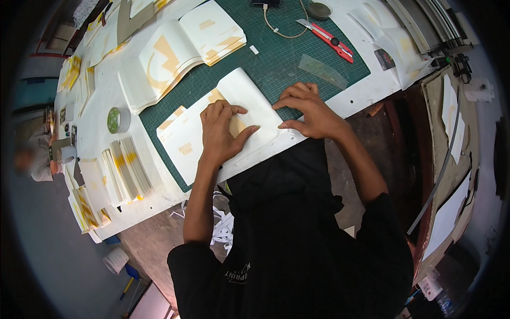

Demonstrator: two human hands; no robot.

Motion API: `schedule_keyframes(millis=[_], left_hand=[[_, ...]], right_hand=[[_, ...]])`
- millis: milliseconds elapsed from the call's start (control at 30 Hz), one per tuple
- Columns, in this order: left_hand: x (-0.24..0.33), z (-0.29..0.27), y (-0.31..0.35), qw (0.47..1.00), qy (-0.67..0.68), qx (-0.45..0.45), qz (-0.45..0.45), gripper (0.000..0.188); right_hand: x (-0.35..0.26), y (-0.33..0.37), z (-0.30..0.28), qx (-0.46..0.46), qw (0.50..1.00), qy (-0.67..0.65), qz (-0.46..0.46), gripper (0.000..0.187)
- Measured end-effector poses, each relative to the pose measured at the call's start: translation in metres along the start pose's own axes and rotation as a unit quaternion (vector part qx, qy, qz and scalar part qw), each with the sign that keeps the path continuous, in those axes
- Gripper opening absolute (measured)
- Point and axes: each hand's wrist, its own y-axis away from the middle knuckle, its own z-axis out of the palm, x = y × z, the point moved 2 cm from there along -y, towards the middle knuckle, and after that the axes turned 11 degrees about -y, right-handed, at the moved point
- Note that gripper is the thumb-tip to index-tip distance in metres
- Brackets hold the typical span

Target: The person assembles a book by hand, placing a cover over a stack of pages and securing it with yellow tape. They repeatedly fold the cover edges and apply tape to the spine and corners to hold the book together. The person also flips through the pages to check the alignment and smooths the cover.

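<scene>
Green mat [276, 59] bears the paper [247, 93] — white table [366, 94], brown floor [146, 239].

mid-frame, the left hand [219, 130] is resting on a white printed sheet [186, 135], while the right hand [313, 114] is curving at its folded edge, seemingly touching it. at upper right, a red cutter [330, 42] is lying on a green cutting mat [284, 53].

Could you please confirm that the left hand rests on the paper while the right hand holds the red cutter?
Not quite: the right hand does not hold the red cutter, which the head view shows lying on the green mat; the left hand does rest on the paper.
</scene>
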Motion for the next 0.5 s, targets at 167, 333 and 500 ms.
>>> schedule_keyframes(millis=[167,333,500], left_hand=[[0.0013,0.0001,-0.0004,1.000,-0.006,-0.002,-0.001,0.050],[0.0015,-0.0003,-0.0001,1.000,-0.011,-0.016,-0.012,0.051],[0.0083,-0.0041,0.0016,0.998,0.018,0.056,-0.028,0.056]], right_hand=[[-0.0002,0.0008,-0.0001,-0.001,1.000,0.002,0.000,0.049],[-0.0014,-0.0011,-0.0018,-0.012,1.000,0.006,0.009,0.050],[-0.0073,-0.0023,-0.0030,-0.006,0.999,-0.018,0.034,0.051]])
